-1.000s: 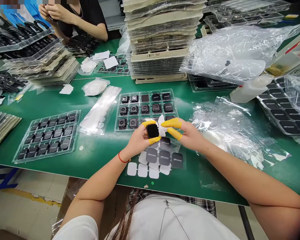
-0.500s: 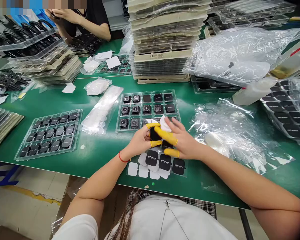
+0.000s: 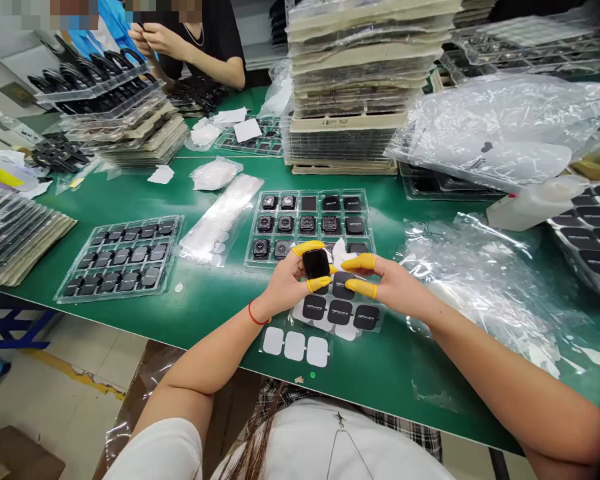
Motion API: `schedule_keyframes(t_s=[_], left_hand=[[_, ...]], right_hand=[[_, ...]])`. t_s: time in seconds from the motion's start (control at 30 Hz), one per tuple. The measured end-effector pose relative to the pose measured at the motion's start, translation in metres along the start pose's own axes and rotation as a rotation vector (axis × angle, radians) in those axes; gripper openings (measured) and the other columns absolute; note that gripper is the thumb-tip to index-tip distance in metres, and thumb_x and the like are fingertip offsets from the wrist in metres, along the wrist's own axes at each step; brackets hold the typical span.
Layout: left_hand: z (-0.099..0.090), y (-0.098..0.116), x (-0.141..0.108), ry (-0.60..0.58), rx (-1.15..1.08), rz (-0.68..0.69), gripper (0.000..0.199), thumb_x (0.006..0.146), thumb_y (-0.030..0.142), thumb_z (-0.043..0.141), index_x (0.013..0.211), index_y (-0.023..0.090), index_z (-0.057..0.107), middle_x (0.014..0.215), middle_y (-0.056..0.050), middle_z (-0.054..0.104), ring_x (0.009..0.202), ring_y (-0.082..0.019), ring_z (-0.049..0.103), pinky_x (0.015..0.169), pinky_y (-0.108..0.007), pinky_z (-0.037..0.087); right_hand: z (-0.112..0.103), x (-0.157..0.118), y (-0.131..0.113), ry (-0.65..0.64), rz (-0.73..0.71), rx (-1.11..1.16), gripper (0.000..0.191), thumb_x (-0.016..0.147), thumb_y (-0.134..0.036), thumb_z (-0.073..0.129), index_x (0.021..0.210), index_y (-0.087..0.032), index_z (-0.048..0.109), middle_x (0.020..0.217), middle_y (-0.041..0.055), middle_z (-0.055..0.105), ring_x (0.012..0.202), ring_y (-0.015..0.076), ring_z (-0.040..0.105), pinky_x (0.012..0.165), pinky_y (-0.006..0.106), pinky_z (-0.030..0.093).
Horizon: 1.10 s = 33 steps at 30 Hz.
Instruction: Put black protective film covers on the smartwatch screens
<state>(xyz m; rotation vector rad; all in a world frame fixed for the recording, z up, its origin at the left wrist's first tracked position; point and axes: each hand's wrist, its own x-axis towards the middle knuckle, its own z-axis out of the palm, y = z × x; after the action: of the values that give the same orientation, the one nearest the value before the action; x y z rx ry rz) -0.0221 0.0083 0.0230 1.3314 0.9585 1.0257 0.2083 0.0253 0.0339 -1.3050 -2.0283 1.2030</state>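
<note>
My left hand [image 3: 291, 280], with yellow finger covers, grips a black square watch face [image 3: 316, 264] by its edges. Just right of it is my right hand [image 3: 375, 277], its covered thumb and fingers apart, with nothing plainly between them. Under and below the hands lie black printed square stickers [image 3: 340, 312] on a clear sheet. Nearer the table edge is a strip of white square stickers [image 3: 295, 346]. Behind the hands stands a clear tray [image 3: 307, 209] of watch faces; white tissue [image 3: 341, 252] sits at its front edge, partly hidden.
A second tray of black squares [image 3: 123, 255] lies left, beside a clear plastic sleeve [image 3: 220, 220]. Tall stacked trays [image 3: 365, 87] rise behind. Crumpled clear film [image 3: 470, 280] and a white bottle [image 3: 530, 203] are at right. Another person's hands [image 3: 160, 40] work at the back left.
My right hand has drawn back to the right from the watch face. The white sticker strip now lies apart from the black stickers, nearer the edge. The camera view has shifted.
</note>
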Motion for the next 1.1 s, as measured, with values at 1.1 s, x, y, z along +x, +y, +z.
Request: schedule_keyframes(t_s=[1.1], left_hand=[[0.016,-0.008,0.002,-0.089,-0.129,-0.216,0.063,0.065,0.027,0.086,0.119,0.02,0.053,0.095,-0.004,0.066,0.085,-0.016,0.067,0.079,-0.033,0.057]], right_hand=[[-0.003,-0.005,-0.017,0.206,0.104,0.517,0.03,0.071,-0.052,0.079,0.083,-0.025,0.076,0.094,0.0047,0.072,0.091,0.0229,0.065,0.091,0.042,0.051]])
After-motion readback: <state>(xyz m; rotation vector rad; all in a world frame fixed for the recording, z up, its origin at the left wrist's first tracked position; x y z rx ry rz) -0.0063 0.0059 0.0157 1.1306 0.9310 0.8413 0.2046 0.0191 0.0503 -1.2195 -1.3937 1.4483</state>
